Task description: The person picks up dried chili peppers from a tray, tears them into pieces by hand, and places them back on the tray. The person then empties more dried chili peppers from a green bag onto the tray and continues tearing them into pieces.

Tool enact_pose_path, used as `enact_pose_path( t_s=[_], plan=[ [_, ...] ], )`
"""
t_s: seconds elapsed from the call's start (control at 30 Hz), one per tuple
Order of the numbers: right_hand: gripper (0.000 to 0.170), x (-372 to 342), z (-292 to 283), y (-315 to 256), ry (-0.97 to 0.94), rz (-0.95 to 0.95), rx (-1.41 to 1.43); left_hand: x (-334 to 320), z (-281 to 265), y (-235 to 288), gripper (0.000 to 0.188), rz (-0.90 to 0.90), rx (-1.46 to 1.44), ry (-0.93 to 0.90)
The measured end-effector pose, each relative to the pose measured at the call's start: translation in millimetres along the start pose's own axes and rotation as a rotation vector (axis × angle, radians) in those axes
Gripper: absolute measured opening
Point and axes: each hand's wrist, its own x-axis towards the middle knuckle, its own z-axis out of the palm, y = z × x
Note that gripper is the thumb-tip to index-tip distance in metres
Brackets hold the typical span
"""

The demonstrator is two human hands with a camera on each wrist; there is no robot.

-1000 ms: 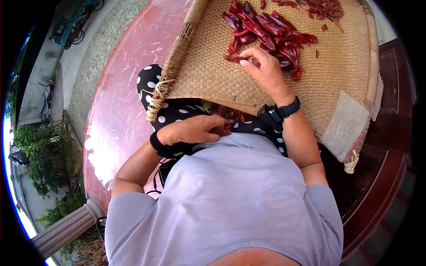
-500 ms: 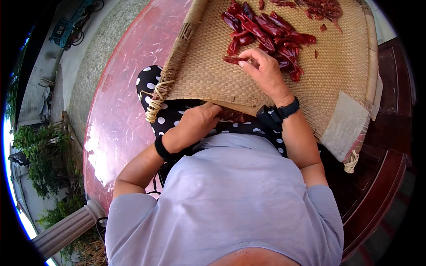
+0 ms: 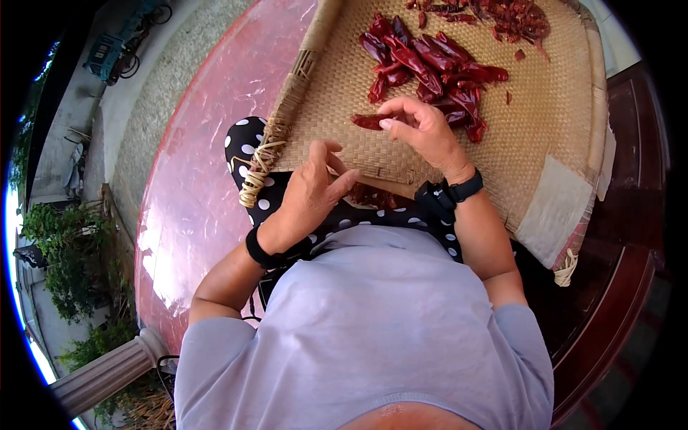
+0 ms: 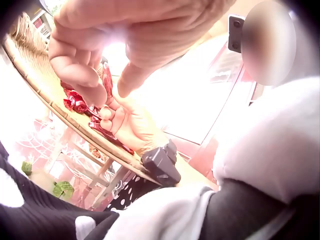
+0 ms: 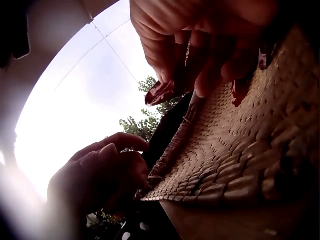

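Note:
My right hand (image 3: pixel 428 137) pinches a dried red chili pepper (image 3: pixel 368 122) between thumb and fingers, over a woven tray (image 3: pixel 344 136). In the right wrist view the pepper (image 5: pixel 159 93) sticks out past the fingertips. My left hand (image 3: pixel 309 188) is at the tray's near edge, fingers loosely bent and holding nothing. The left wrist view shows that hand (image 4: pixel 135 35) close to the pepper and the right hand (image 4: pixel 132 122). A pile of whole red chilies (image 3: pixel 430 61) lies on the tray just beyond the right hand.
Torn chili pieces (image 3: pixel 519 21) lie at the tray's far end. Below its near edge, more reddish pieces (image 3: pixel 373 197) show above the lap in polka-dot trousers (image 3: pixel 246 136). A pink-covered round table (image 3: pixel 193 179) is at left, dark red wooden furniture (image 3: pixel 638 150) at right.
My left hand has risen from the lap, away from the reddish pieces, up to the tray's near edge toward the right hand. The right hand keeps its pinch on the chili pepper.

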Motion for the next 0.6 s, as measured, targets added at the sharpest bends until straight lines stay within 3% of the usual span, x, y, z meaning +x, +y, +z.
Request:
enact_pose_path(
  t_s=[0.07,0.2,0.33,0.4,0.47,0.6],
  plan=[
    [0.019,-2,0,0,-0.095,0.040,0.097,7,0,1,0.034,-0.016,-0.135,0.085],
    [0.019,-4,-3,-4,-0.280,-0.015,0.056,13,-2,6,0.025,-0.080,-0.241,-0.048],
    [0.022,-3,-7,0,-0.314,-0.022,0.176,9,-8,8,0.022,-0.123,-0.232,-0.109],
    [0.027,-1,-12,1,-0.284,-0.015,0.201,4,-17,9,0.020,0.000,-0.132,-0.223],
    [0.027,0,-13,0,-0.247,-0.031,0.162,-3,-20,8,0.014,0.258,0.067,-0.281],
    [0.027,0,-10,6,-0.286,-0.046,0.175,-16,-12,-2,0.017,0.329,0.238,-0.355]
  ],
)
